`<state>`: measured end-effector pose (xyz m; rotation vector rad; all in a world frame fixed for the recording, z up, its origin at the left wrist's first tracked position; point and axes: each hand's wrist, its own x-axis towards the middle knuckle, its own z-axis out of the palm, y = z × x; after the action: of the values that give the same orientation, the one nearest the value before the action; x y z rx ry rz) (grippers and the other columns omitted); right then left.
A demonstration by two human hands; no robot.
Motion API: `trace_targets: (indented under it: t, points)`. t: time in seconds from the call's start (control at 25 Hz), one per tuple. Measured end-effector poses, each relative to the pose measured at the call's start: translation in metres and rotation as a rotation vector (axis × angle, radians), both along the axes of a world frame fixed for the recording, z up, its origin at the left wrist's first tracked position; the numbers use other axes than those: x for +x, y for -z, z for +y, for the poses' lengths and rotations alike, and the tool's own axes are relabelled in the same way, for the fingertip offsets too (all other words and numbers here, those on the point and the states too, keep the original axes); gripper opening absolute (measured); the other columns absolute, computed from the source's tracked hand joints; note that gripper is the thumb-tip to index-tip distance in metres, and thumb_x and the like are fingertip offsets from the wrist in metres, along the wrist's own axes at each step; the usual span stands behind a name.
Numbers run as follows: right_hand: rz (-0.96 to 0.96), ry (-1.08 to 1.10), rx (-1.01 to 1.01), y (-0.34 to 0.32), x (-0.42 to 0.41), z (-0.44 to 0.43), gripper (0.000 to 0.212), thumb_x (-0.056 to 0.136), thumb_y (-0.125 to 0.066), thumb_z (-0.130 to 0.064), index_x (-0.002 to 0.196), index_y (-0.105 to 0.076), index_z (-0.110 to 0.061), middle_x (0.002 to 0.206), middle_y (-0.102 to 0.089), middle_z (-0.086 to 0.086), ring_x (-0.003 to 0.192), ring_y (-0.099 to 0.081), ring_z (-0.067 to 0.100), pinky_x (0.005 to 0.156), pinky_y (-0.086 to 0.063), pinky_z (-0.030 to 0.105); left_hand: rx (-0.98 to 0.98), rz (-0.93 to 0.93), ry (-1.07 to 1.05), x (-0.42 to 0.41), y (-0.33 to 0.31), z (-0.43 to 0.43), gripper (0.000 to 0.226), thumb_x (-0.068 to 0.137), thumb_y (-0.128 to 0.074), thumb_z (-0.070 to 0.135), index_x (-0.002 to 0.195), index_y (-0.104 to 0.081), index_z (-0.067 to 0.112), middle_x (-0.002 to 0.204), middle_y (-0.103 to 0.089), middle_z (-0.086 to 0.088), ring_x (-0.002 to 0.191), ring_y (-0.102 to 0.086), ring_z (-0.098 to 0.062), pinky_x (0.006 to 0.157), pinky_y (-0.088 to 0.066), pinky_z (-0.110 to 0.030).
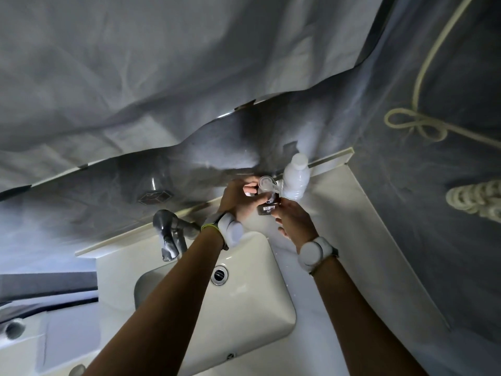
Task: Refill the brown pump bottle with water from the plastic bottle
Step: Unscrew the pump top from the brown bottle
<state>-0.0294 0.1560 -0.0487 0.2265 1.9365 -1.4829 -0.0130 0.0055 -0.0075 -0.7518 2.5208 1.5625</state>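
Head view: brown pump bottle (267, 209) held between hands (238, 198) (294, 222)

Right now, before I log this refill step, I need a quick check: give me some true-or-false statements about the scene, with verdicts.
1. The left hand and right hand both hold the brown pump bottle. True.
2. The plastic bottle is tipped, pouring. False: it stands upright on the counter.
3. The faucet is left of both hands. True.
4. The brown pump bottle sits in the sink basin. False: it is held beyond the basin.
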Motion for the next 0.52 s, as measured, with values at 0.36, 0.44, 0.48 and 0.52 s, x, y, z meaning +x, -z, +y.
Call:
trace_targets:
  t: [0.36, 0.44, 0.48, 0.52]
  points:
    - [-0.047, 0.061, -0.09, -0.017, 0.009, 0.012, 0.029, 0.093, -0.073, -0.023, 0.121, -0.074, -0.027, 0.112, -0.074, 0.003, 0.089, -0.066, 0.015, 0.067, -0.049, 0.02, -0.018, -0.054, 0.027, 0.002, -0.02, -0.002, 0.027, 0.085, -0.083, 0.013, 0.111, -0.078, 0.009, 0.094, -0.074, -0.007, 0.084, -0.064, -0.008, 0.08, -0.047, -0.019]
    - [0.003, 0.072, -0.099, -0.028, 0.011, 0.015, 0.042, 0.093, -0.074, -0.006, 0.134, -0.068, -0.015, 0.116, -0.072, 0.006, 0.087, -0.065, 0.009, 0.058, -0.047, 0.01, -0.02, -0.021, 0.051, 0.007, -0.036, -0.003, 0.015, 0.085, -0.083, 0.012, 0.097, -0.074, 0.013, 0.092, -0.072, -0.021, 0.073, -0.058, -0.004, 0.078, -0.046, -0.022]
    - [0.025, 0.058, -0.104, -0.033, 0.012, 0.018, 0.046, 0.092, -0.073, 0.0, 0.136, -0.066, -0.012, 0.118, -0.072, 0.008, 0.092, -0.067, 0.011, 0.057, -0.048, 0.009, -0.02, -0.001, 0.051, 0.009, -0.044, -0.003, 0.015, 0.085, -0.083, 0.011, 0.094, -0.073, 0.015, 0.094, -0.074, -0.021, 0.072, -0.058, -0.004, 0.079, -0.048, -0.024]
    - [0.04, 0.038, -0.116, -0.041, 0.013, 0.021, 0.05, 0.09, -0.074, 0.004, 0.137, -0.065, -0.011, 0.121, -0.072, 0.01, 0.1, -0.068, 0.015, 0.062, -0.05, 0.011, -0.029, 0.018, 0.052, 0.012, -0.053, -0.004, 0.016, 0.084, -0.084, 0.011, 0.096, -0.074, 0.013, 0.095, -0.076, -0.016, 0.076, -0.061, -0.006, 0.082, -0.05, -0.026]
